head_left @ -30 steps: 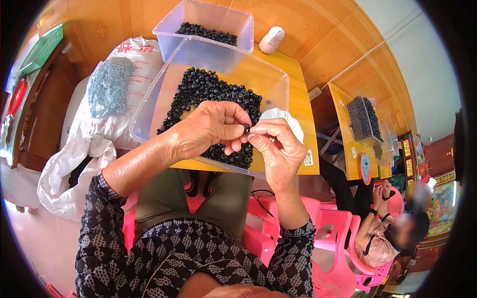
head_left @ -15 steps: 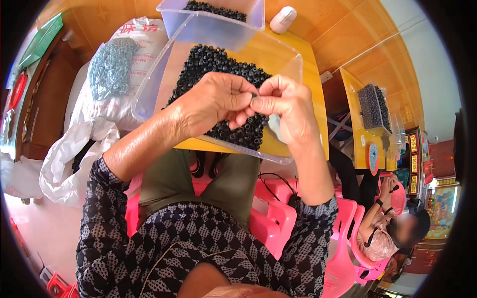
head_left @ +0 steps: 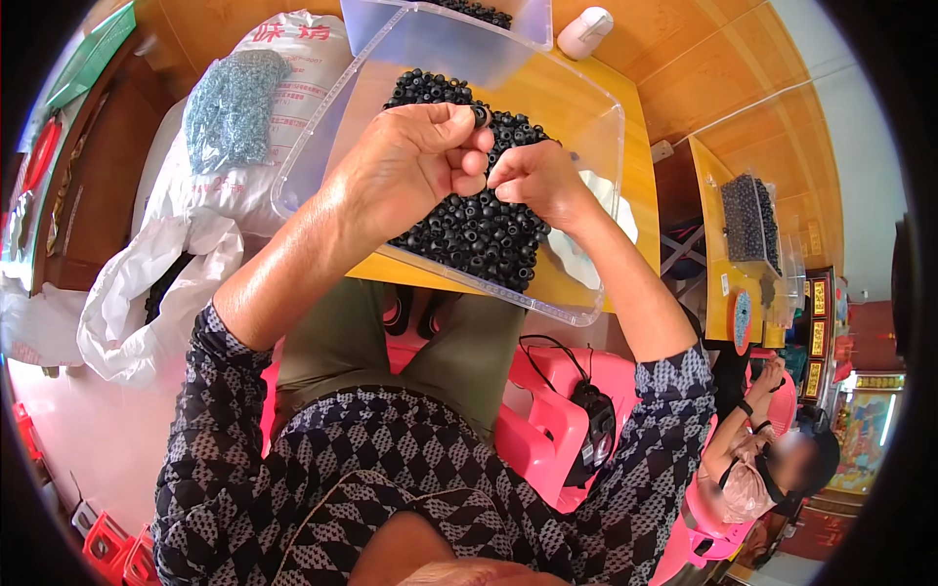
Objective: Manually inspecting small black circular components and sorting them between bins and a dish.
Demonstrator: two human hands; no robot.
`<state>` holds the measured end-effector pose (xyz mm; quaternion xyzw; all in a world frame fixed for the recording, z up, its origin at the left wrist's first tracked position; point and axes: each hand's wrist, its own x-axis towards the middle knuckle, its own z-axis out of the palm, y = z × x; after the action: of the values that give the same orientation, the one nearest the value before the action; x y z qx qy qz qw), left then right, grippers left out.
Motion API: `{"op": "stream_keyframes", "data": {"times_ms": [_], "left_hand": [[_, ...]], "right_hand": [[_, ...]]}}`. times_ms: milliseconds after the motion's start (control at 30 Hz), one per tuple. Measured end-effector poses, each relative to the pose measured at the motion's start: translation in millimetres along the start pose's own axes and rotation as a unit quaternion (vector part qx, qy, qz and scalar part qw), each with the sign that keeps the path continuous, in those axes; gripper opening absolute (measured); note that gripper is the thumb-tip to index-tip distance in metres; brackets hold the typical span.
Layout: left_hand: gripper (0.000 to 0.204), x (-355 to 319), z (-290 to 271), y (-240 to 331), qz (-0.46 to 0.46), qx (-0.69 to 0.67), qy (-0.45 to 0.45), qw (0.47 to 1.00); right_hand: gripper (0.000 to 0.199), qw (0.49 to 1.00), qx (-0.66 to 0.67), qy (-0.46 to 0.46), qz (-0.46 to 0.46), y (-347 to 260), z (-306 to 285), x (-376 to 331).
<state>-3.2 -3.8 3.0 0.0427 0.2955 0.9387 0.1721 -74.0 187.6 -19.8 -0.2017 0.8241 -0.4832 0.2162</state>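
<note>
My left hand pinches a small black ring-shaped piece between thumb and forefinger, its hole showing. Just to the right and lower, my right hand is closed, thumb and fingertips pressed together; whatever they hold is hidden. Both hands are above a clear plastic bin with a heap of black pieces like large holed beads. The right fingertips are close to the left hand's curled fingers.
The bin rests on a yellow table. Behind it stands another clear bin. To the left, a bag of bluish pieces lies on a white sack. At right, a person sits near another table with a filled bin.
My hands have come apart from their shared pinch. The left keeps the black piece and turns it upward; the right has dropped lower, toward the heap. The view has shifted slightly.
</note>
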Motion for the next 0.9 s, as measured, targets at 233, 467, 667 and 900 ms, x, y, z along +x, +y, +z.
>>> {"op": "stream_keyframes", "data": {"times_ms": [233, 467, 667, 900], "left_hand": [[0.018, -2.8, -5.1, 1.2, 0.037, 0.02, 0.039, 0.998], [0.018, -3.5, -3.3, -0.8, 0.034, 0.068, 0.03, 0.997], [0.018, -4.8, -1.3, -1.2, 0.031, 0.066, 0.05, 0.996], [0.016, -3.6, -4.1, -1.3, 0.037, 0.064, 0.035, 0.997]], "right_hand": [[0.012, 0.924, -0.315, -0.022, -0.214, 26.4, 24.4, 39.3], [0.006, 0.874, -0.311, -0.008, -0.373, 37.5, 55.3, 42.7], [0.018, 0.917, -0.25, -0.047, -0.307, 34.9, 75.5, 39.9], [0.017, 0.936, -0.228, -0.034, -0.267, 35.7, 68.5, 49.1]]}}
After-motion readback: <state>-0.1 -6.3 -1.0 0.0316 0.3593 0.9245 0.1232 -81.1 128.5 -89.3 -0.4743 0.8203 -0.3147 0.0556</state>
